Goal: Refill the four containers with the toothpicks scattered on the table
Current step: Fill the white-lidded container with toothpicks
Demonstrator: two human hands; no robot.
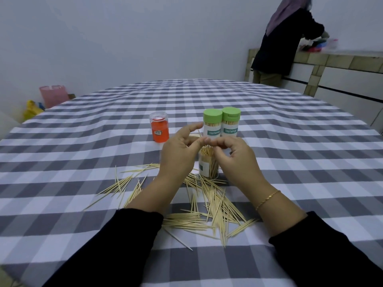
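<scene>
At the centre of the frame, the left hand (178, 154) and right hand (238, 156) meet above an open container (208, 167) packed with upright toothpicks. Behind stand two green-capped containers (211, 126) and an orange one (159, 127). Loose toothpicks (215, 206) litter the checked desk (83, 154) below the wrists.

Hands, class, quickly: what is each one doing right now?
Left hand: fingers curled above the open container; contents cannot be told.
Right hand: fingertips pinched there; contents cannot be told.
</scene>
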